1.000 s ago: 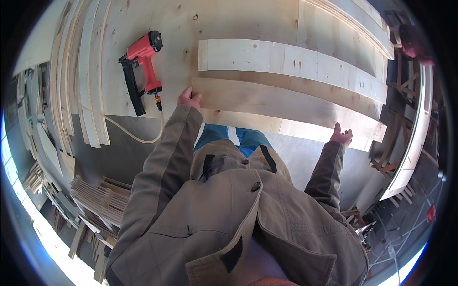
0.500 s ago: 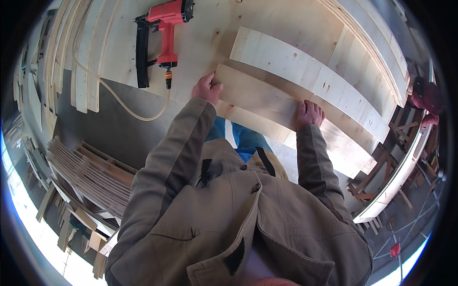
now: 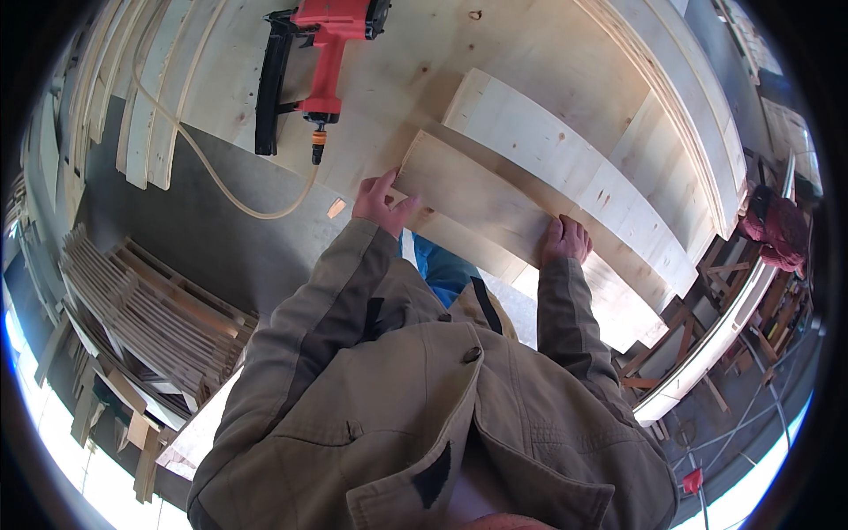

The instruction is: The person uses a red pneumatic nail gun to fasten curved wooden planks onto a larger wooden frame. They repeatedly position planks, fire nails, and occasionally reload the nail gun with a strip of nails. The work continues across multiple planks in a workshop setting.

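Note:
A flat wooden board (image 3: 477, 190) lies slantwise in front of me, on top of other pale wood. My left hand (image 3: 384, 205) is at its left end, fingers on the end and thumb near the front edge. Farther right, my right hand (image 3: 566, 240) has its fingers curled over the board. A paler wide board (image 3: 574, 163) lies just beyond it. To the left on the plywood surface (image 3: 415, 44) rests a red and black nail gun (image 3: 329, 75), with a thin hose (image 3: 212, 181) joined to its handle. A small wood chip (image 3: 336, 208) shows beside my left hand.
Long wooden strips (image 3: 172, 97) project at the far left. Slatted wood pieces (image 3: 150, 309) are stacked at lower left. Stacked curved boards (image 3: 698, 115) run along the far right. At the right rim, a dark red gloved hand (image 3: 782, 234) of another person shows beside a wooden frame.
My view has shifted, and the nail gun sits higher in it. Both hands remain at the board, the left thumb having moved toward its front edge. A wood chip now shows by my left hand.

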Tool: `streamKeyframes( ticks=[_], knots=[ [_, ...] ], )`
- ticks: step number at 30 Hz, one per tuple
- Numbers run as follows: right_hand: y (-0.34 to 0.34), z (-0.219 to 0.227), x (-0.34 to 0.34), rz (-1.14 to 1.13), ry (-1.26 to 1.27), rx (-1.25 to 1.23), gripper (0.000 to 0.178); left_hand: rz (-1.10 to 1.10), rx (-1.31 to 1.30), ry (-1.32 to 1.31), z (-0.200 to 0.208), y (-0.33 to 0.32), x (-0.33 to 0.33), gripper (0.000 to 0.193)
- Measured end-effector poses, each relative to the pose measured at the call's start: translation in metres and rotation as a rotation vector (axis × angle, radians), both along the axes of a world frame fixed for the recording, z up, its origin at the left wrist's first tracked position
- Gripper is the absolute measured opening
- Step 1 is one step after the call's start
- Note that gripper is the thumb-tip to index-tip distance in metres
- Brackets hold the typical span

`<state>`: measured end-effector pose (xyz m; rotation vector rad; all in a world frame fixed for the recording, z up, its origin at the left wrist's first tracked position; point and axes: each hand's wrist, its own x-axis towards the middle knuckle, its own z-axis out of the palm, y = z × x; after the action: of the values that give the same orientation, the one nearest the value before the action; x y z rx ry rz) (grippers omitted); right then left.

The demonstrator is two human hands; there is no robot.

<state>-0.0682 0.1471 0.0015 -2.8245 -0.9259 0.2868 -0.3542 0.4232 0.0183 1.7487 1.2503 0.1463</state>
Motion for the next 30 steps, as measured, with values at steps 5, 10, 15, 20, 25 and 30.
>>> streamKeyframes(
  ticks=[5, 10, 15, 20, 25, 30],
  knots=[
    [-0.008, 0.002, 0.006, 0.018, 0.089, 0.064, 0.037, 0.116, -0.322, -0.043, 0.005, 0.002, 0.004, 0.072],
    [-0.004, 0.025, 0.004, 0.198, 0.078, 0.240, 0.068, 0.208, -0.451, -0.265, 0.001, 0.000, 0.005, 0.067],
    [0.017, 0.068, -0.016, 0.368, 0.204, -0.077, 0.112, 0.204, -0.500, -0.265, -0.001, 0.003, 0.003, 0.067],
    [0.033, 0.073, -0.015, 0.383, 0.251, -0.150, 0.125, 0.185, -0.476, -0.253, -0.004, 0.001, 0.001, 0.066],
    [0.030, 0.070, -0.012, 0.436, 0.227, -0.031, 0.124, 0.189, -0.491, -0.319, -0.007, -0.001, -0.001, 0.066],
    [0.032, 0.073, -0.009, 0.445, 0.246, -0.053, 0.124, 0.196, -0.499, -0.325, 0.000, 0.001, 0.001, 0.066]
  ],
)
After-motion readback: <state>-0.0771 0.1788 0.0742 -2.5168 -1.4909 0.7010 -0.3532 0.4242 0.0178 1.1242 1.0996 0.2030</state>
